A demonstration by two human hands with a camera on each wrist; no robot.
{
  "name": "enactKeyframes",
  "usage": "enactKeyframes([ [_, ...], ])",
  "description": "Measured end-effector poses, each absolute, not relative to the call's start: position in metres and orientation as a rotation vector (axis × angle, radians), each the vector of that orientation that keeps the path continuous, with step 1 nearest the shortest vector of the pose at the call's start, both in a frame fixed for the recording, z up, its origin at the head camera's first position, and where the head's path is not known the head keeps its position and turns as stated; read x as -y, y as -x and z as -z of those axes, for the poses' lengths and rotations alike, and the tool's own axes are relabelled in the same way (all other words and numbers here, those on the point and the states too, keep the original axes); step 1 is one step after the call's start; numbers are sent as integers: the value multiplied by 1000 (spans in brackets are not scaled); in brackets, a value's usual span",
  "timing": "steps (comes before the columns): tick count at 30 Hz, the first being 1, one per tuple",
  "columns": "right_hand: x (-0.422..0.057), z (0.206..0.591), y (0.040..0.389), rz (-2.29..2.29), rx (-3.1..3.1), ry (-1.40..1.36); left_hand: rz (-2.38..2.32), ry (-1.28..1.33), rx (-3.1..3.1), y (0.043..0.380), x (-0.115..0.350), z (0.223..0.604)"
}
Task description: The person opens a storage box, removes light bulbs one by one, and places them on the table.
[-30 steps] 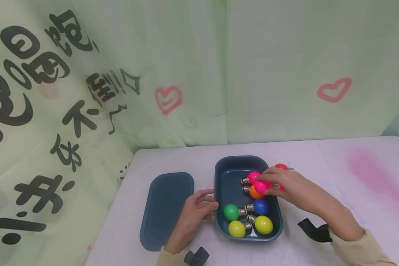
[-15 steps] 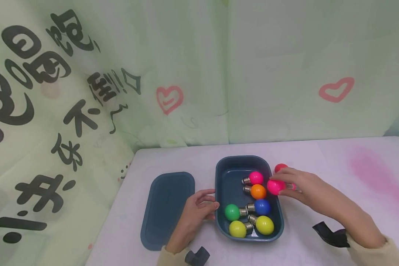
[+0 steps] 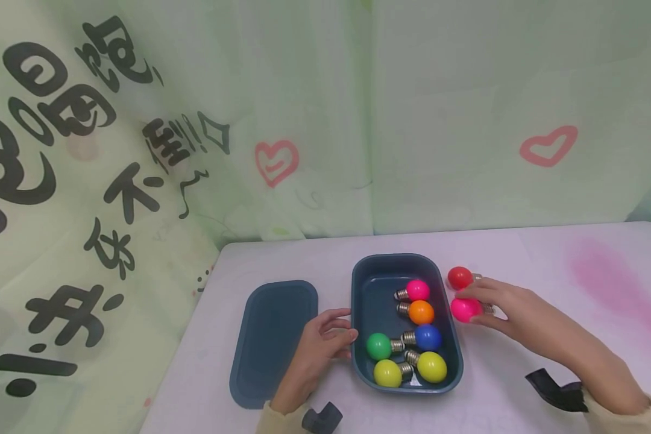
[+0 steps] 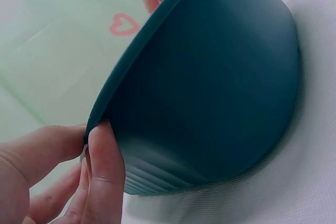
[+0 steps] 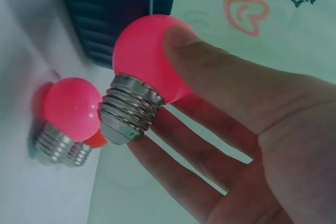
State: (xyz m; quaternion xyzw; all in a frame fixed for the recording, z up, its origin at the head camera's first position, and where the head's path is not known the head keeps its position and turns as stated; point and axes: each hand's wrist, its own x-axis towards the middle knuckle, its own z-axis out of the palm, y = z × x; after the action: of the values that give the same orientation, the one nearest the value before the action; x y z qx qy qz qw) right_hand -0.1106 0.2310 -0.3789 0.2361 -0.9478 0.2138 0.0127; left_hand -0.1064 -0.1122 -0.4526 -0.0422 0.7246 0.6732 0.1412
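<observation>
My right hand (image 3: 512, 310) holds a pink light bulb (image 3: 465, 310) by its round globe, just right of the dark blue container (image 3: 450, 380). In the right wrist view the bulb's silver screw base points away from the thumb. A second pink bulb (image 5: 72, 108) lies on the table behind it, with a red bulb (image 3: 460, 278) beyond. My left hand (image 3: 322, 346) pinches the container's left rim, one finger against the outer wall in the left wrist view. Inside lie a pink bulb (image 3: 418, 290), an orange bulb (image 3: 421, 313), a blue bulb (image 3: 428, 337), a green bulb (image 3: 378, 346) and two yellow bulbs (image 3: 431, 367).
A flat dark blue lid (image 3: 271, 337) lies on the white-covered table (image 3: 521, 253), left of the container. Behind the table hangs a pale green curtain (image 3: 439, 120) with hearts and dark lettering.
My right hand has carried the pink bulb rightward from above the container to beyond its right rim, uncovering the orange bulb and the red one. The left hand stays at the rim.
</observation>
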Motion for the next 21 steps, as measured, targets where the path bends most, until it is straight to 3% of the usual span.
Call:
enactKeyframes([
  [21, -245, 408, 112, -664, 3039, -726, -1948, 112, -2082, 105, 113, 449],
])
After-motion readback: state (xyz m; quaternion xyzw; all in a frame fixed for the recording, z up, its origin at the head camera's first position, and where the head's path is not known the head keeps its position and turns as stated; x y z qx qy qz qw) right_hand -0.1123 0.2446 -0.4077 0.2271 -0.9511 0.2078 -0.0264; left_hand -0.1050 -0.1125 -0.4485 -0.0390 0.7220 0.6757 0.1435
